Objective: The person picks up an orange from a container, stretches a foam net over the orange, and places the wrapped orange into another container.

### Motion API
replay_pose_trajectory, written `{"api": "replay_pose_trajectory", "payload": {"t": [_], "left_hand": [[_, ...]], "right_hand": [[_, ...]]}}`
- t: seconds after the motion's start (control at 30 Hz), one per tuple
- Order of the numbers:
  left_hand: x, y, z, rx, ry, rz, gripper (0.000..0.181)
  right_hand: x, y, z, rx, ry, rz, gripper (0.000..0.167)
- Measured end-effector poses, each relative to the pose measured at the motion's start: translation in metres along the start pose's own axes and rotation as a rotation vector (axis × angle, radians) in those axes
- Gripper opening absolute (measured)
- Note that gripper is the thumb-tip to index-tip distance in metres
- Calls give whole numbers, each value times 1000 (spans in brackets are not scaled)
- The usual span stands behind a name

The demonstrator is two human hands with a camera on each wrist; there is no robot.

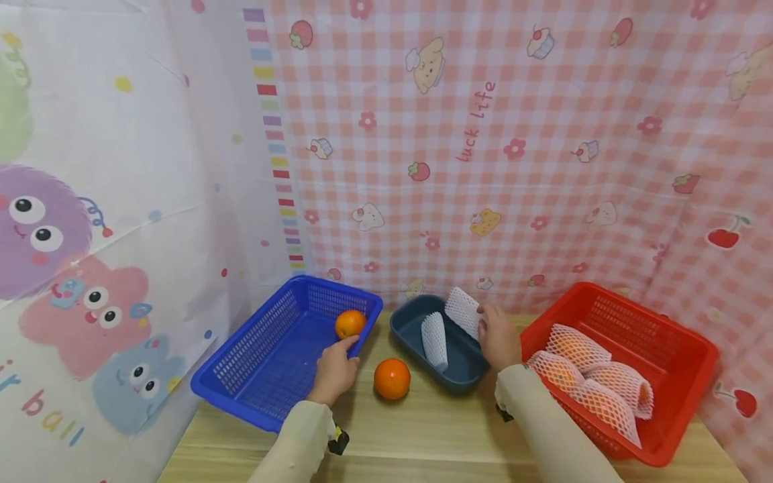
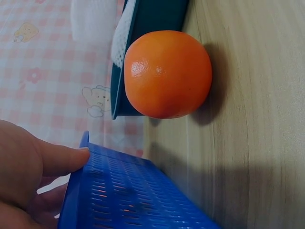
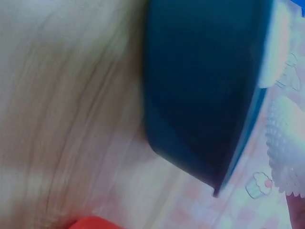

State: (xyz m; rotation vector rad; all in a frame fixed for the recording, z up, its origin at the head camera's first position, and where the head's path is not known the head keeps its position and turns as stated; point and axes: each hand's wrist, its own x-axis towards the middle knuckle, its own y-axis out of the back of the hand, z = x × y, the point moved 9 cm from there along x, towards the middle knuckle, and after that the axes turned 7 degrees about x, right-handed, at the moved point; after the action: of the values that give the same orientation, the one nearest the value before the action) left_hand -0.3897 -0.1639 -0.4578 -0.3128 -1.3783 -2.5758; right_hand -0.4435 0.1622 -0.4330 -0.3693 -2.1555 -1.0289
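Observation:
My left hand is at the right rim of the blue basket, its thumb straight against the rim in the left wrist view. Just beyond its fingers an orange lies inside that basket. My right hand pinches a white foam net sleeve over the dark teal tray. Another foam net sleeve lies in this tray. On the table, between basket and tray, sits a second orange, large in the left wrist view.
At the right stands a red basket holding several oranges in foam net sleeves. The wooden table meets a pink checked cloth behind. A white printed cloth hangs at the left.

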Motion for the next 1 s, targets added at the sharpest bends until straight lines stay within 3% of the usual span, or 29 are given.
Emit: {"api": "replay_pose_trajectory", "payload": {"t": [0.2,0.43,0.5,0.67,0.8,0.93,1.0], "left_hand": [[0,0,-3,0,32,-21,43],[-1,3,-1,29,33,-13,43],[-1,4,3,40,12,14,42],[-2,15,22,57,-90,171,37],[-3,17,38,-49,-183,259,30],[-6,15,54,-256,-270,265,24],[-6,14,59,-355,-282,256,20]], "right_hand": [[0,19,-7,115,29,118,19],[-11,33,-32,231,6,133,24],[-17,35,-36,251,-8,123,26],[-35,39,-47,311,-33,100,29],[-49,40,-63,343,3,87,31],[-61,41,-78,373,89,92,34],[-66,43,-84,402,128,91,36]]}}
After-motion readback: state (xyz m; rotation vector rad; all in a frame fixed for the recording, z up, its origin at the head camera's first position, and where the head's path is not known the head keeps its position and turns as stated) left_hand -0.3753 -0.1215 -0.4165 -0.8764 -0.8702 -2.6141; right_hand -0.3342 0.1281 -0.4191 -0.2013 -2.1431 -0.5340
